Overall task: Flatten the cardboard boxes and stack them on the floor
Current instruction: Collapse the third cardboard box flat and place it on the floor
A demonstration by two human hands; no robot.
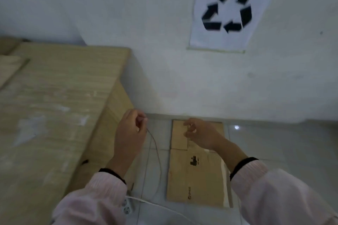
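Note:
A flattened brown cardboard box [197, 175] lies on the tiled floor against the white wall, with a black print on its upper face. My left hand [130, 133] hovers left of it, fingers pinched on a thin brown string [157, 153] that hangs down in a loop toward the floor. My right hand [201, 135] is above the far end of the cardboard, fingers curled in a pinch. Whether the string reaches the right hand is too blurred to tell.
A wooden table [54, 100] fills the left side, its corner close to my left hand. A white power strip [127, 206] and its cable [164, 208] lie on the floor by my left sleeve. A recycling sign [228, 9] hangs on the wall.

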